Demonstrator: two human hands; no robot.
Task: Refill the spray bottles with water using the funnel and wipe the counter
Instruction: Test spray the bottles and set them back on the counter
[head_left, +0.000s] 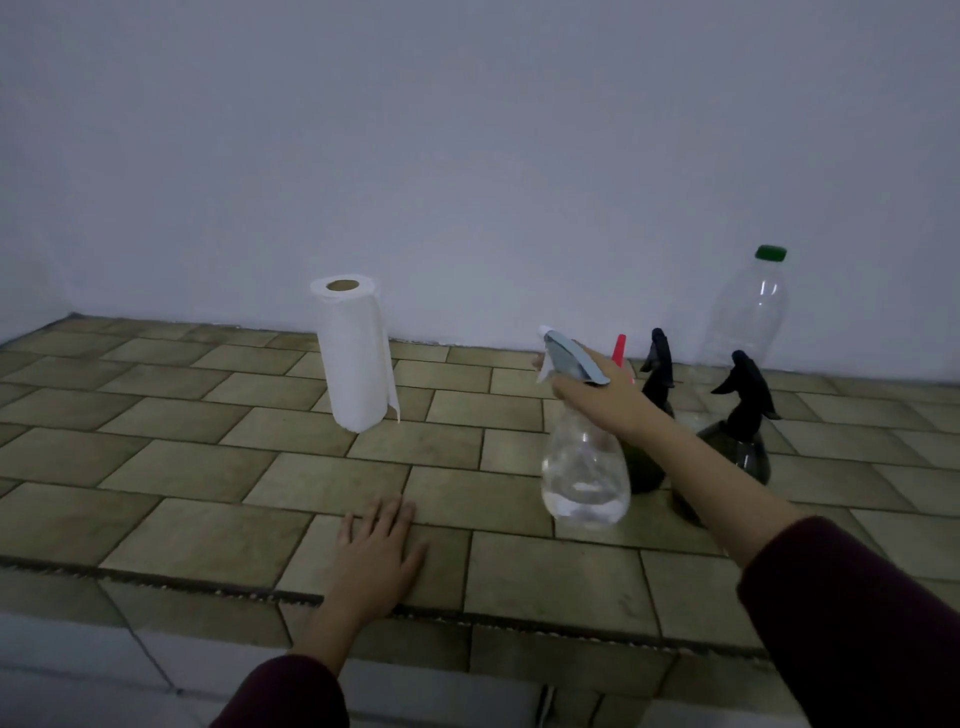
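Nearest, the left hand (382, 545) lies flat on the tiled counter (208, 530) close to its front edge, fingers straight and a little spread, holding nothing. Further in and to the right, the right hand (597, 395) reaches across and grips the clear sprayer (584, 478) at its neck, just under the pale blue trigger head (571, 358); the fingers wrap round out of sight, so how tight the hold is cannot be told. That sprayer seems to stand on the tiles or just above them, and it shows a little water low in its belly, far from full. Just behind the right wrist stand two dark sprayers with black heads, one (657, 384) partly hidden by the arm and the other (743, 436) to its right; their fill level is too dim to read. A red tip (619, 347) pokes up behind the hand, and whether it is the funnel or another nozzle I cannot say. Left of centre, well apart from the sprayers, a paper roll (356, 358) stands upright with a loose sheet hanging. Farthest back by the wall (467, 156) is a big clear bottle (748, 312) with a green cap, apparently empty. By my judgement the job is early: all heads are still on, nothing is being poured, and no sheet is torn for wiping
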